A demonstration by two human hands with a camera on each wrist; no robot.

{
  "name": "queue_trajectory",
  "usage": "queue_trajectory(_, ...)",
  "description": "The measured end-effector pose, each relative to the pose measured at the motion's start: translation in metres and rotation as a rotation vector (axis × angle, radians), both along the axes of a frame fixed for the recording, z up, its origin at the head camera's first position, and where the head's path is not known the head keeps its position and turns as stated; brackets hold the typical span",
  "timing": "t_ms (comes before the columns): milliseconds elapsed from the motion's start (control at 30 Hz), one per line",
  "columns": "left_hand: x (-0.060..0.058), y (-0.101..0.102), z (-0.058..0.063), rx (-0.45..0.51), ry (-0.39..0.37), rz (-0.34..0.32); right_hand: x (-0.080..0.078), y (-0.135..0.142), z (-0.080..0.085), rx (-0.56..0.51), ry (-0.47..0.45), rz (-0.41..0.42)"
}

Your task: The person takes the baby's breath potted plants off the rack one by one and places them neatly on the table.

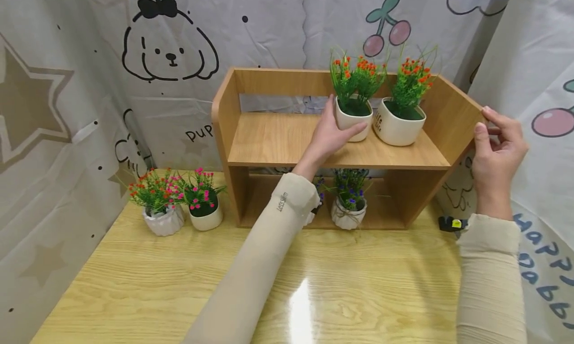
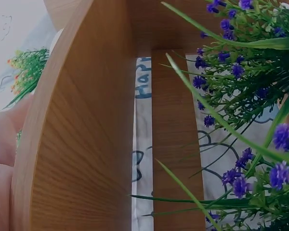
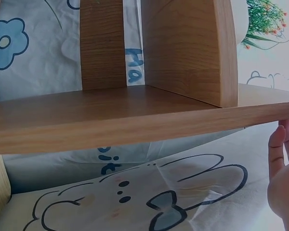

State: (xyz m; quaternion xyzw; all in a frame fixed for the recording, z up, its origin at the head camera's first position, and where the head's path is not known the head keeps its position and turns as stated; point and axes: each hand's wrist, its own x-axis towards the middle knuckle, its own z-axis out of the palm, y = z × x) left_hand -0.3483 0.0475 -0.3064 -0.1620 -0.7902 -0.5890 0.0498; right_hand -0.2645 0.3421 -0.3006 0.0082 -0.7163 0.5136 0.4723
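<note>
On the upper shelf my left hand point(image 1: 329, 134) grips a white pot of artificial orange flowers point(image 1: 352, 118), thumb across its front and fingers at its left side. A second white pot of orange flowers point(image 1: 400, 124), with lettering on it, stands just to its right. My right hand point(image 1: 500, 147) is at the right side panel of the wooden shelf unit point(image 1: 453, 114), fingertips at its upper front corner. In the right wrist view, the straight fingers point(image 3: 277, 144) meet the panel's outer face. The left wrist view shows part of the left hand point(image 2: 7, 149) above the shelf board.
Purple flowers in a white pot point(image 1: 349, 215) stand on the lower level, with another purple plant partly behind my left sleeve. Two potted plants, one orange-red point(image 1: 163, 219) and one pink point(image 1: 206, 215), stand left of the unit. A small black object point(image 1: 450, 224) lies at the right. Printed curtains surround the table point(image 1: 358, 284).
</note>
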Motion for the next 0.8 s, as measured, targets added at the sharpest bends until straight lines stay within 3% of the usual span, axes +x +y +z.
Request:
queue_trajectory(300,-0.0019,0.0027,0.0026,-0.109,-0.020,0.059,-0.0043,0.0000,-0.0007,-0.028,0.090,0.051)
queue_trajectory(533,-0.0001,0.0015,0.0049,-0.059,-0.032,0.051,-0.0042,0.0017,0.0006,-0.015,0.057,0.032)
queue_trajectory(800,0.0030,-0.0031,0.0005,0.097,0.013,0.038,-0.0020,-0.0009,-0.0001,-0.035,0.028,0.030)
